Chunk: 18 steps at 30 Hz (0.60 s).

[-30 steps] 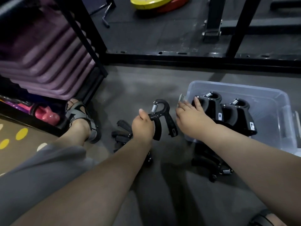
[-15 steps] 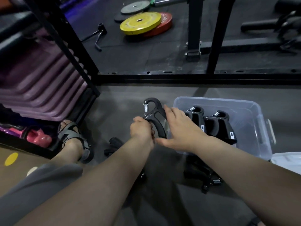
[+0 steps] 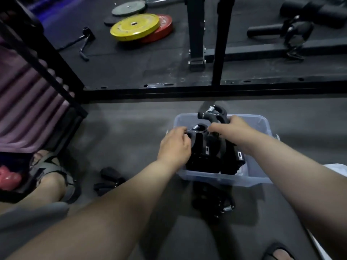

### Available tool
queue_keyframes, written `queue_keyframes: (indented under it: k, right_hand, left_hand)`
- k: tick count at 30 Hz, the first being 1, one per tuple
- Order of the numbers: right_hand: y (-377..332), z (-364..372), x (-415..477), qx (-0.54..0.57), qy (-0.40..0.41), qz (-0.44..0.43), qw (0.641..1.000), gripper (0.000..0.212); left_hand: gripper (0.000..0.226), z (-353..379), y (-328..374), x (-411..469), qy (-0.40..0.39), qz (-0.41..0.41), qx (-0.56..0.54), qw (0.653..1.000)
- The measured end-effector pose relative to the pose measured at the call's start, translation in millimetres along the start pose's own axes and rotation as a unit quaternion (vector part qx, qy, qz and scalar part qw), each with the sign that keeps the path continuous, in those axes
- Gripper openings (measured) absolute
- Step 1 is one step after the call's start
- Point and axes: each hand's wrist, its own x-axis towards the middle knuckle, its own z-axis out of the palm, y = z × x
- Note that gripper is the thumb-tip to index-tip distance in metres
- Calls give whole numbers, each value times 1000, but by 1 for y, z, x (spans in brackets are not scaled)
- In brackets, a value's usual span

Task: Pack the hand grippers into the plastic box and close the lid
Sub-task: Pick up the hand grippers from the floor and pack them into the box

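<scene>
A clear plastic box (image 3: 221,178) stands open on the floor with several black hand grippers (image 3: 206,149) standing in it. My right hand (image 3: 232,128) grips another black hand gripper (image 3: 212,113) by its handles, spring end up, above the box's far side. At the box's left edge my left hand (image 3: 174,145) has its fingers curled onto the top of a packed gripper (image 3: 199,129). More grippers lie loose on the floor: some left of the box (image 3: 109,179) and some in front of it (image 3: 216,203). The white lid (image 3: 338,171) shows at the right edge.
My sandalled left foot (image 3: 50,175) rests beside a black rack holding purple step boards (image 3: 28,102). A pink kettlebell (image 3: 7,179) sits low on the left. Beyond a black frame bar (image 3: 206,91) lie yellow and red weight plates (image 3: 137,27).
The gripper passed from my left hand to my right, which carried it right to above the box. My left hand followed to the box's left edge. The view tilted up.
</scene>
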Motion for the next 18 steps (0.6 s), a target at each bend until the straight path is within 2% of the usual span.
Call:
queue_keyframes:
  k: [2,5,7,10,13,15,18]
  right_hand:
    - [8,-13,5,-9,5,45,999,21]
    - [24,-14,11,-68,22,96,993,39]
    - [36,-11,15,-132,35,116,984,50]
    - [40,-7,22,-249,53,106,961,41]
    - [33,-10,26,-348,65,98,930,46]
    - [31,-19,27,-353,47,91,930,42]
    - [33,-30,27,-283,6,99,954,30]
  left_hand:
    - [41,16,-3,4,-46,72,27,996]
    - [50,36,-10,0,-98,91,74,988]
    - [53,45,-16,-6,-83,103,115,984]
    - [54,49,-19,-10,-53,109,119,985]
    - [55,49,-18,-15,-13,92,106,990]
    - [56,50,-17,-18,-1,97,109,989]
    - [53,49,-17,-19,-20,83,98,992]
